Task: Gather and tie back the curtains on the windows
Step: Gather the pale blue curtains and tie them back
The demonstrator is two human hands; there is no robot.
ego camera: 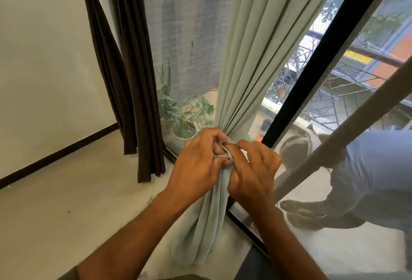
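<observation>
I'm pinching the tie (225, 153) with my left hand (198, 163) and right hand (254, 168); loosening risks the curtain (252, 56) spilling.

One head-worn camera looks forward and down, close over the pale green gathered fabric curtain (245, 61) toward twelve o'clock.

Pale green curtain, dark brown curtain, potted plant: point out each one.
pale green curtain (252, 41), head view, on the hanging folds above the hands.
dark brown curtain (142, 101), head view, on the middle of its long drape.
potted plant (189, 114), head view, on its leaves behind the glass.
</observation>
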